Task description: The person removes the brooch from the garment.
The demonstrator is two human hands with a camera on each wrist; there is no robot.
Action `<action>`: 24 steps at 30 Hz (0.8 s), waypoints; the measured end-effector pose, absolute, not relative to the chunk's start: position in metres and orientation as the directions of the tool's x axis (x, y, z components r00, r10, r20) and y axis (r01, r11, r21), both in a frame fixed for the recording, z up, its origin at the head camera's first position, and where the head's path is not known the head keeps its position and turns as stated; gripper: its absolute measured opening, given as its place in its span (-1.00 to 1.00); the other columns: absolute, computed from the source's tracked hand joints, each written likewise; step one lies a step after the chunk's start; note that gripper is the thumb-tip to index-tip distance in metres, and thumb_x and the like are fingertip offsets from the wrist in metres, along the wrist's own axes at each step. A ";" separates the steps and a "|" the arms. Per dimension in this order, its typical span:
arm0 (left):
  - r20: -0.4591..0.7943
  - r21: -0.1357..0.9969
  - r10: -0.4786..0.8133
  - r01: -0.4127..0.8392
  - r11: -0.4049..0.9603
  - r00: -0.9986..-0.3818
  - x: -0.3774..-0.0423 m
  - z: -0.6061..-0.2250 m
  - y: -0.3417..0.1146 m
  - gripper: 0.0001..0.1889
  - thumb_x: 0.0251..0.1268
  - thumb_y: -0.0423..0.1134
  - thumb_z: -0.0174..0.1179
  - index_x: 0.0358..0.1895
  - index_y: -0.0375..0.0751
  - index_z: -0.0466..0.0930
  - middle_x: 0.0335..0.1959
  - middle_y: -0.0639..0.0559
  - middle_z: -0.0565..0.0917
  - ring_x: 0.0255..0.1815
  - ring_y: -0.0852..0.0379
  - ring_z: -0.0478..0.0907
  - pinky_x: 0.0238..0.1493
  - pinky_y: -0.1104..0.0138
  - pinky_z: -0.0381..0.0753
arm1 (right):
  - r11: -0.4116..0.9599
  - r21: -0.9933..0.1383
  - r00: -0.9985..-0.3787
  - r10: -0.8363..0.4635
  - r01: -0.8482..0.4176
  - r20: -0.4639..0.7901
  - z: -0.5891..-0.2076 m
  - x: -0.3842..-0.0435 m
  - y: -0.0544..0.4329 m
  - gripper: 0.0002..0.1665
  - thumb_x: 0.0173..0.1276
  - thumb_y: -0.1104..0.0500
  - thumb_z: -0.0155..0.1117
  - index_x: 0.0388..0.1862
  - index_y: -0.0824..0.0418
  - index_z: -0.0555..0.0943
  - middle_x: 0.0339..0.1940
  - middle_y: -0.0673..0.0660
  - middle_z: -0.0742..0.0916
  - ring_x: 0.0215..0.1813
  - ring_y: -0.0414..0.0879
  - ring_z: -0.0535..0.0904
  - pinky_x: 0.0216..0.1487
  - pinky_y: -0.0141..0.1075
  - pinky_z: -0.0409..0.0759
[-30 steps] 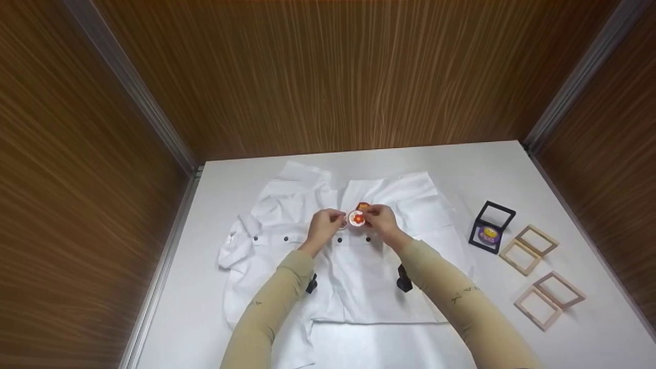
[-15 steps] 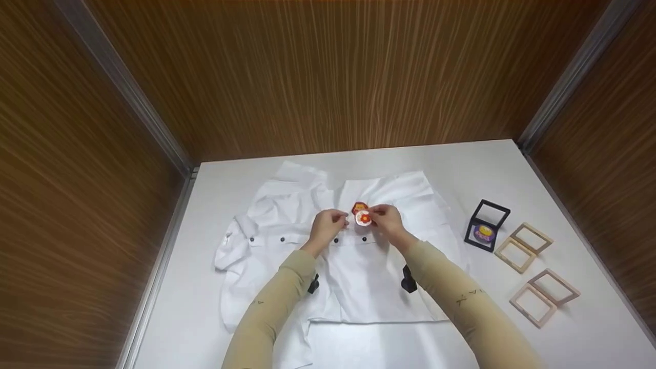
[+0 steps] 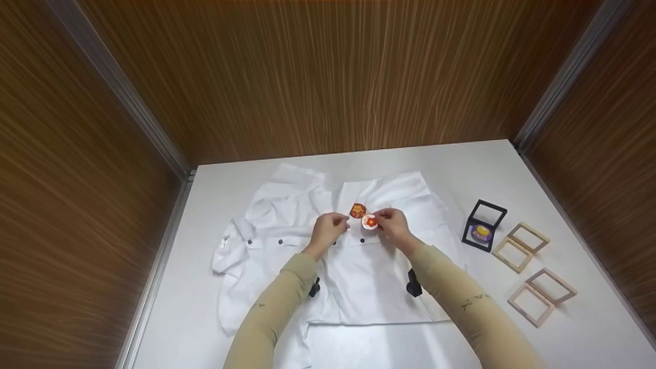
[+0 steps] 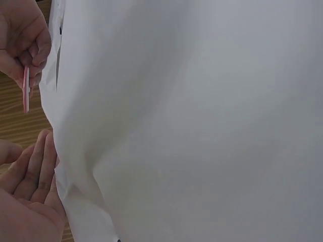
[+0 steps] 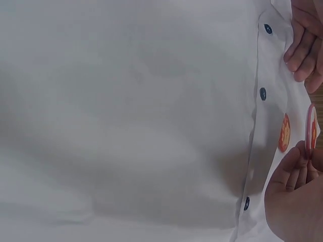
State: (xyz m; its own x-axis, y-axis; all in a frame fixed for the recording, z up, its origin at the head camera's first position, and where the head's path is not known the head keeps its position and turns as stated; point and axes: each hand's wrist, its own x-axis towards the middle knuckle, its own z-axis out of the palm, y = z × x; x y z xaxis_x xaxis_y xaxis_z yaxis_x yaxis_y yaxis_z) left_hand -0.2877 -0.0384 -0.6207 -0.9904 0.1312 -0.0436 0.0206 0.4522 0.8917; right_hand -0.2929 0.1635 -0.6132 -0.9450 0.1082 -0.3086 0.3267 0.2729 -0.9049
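A white shirt (image 3: 384, 282) with dark buttons lies spread on the table. Over its button strip, my right hand (image 3: 393, 224) pinches a round white badge (image 3: 369, 222) with a red flower on it. That badge is seen edge-on in the left wrist view, where its pink and white rim (image 4: 26, 91) shows. Just beyond it on the shirt lies a red and yellow badge (image 3: 357, 210). To the left is my left hand (image 3: 328, 230), its fingers fairly straight in the left wrist view; I see nothing held there.
On the right stand several open compact cases: a black one (image 3: 468, 231) with a purple and yellow badge in it, a gold one (image 3: 524, 263) and a pink one (image 3: 530, 322). Wood-grain panels (image 3: 348, 77) wall the white table (image 3: 451, 159).
My right hand has drawn the flower badge a little rightward, away from the left hand. The red and yellow badge, partly covered before, now shows almost whole. The left hand hardly moved.
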 end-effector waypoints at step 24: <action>-0.018 0.884 0.171 0.064 0.463 -0.985 -0.286 -0.627 -0.017 -0.78 0.53 -0.35 0.22 0.02 -0.38 0.79 -0.22 -0.18 0.85 -0.25 0.17 0.77 -0.16 0.45 0.75 | 0.233 -0.926 -0.953 0.132 0.298 -0.274 -0.624 -0.285 0.200 -0.71 0.58 0.30 0.20 0.10 0.51 0.62 -0.20 0.13 0.73 -0.33 -0.24 0.57 -0.29 -0.46 0.62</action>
State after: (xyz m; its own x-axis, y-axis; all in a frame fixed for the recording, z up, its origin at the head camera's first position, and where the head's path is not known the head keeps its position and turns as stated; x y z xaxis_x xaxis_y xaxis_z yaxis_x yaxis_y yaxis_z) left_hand -0.2857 -0.0170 -0.6269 -0.9851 0.1710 -0.0180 0.0642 0.4629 0.8841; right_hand -0.2854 0.1996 -0.6244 -0.9527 0.1325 -0.2736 0.2982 0.2332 -0.9256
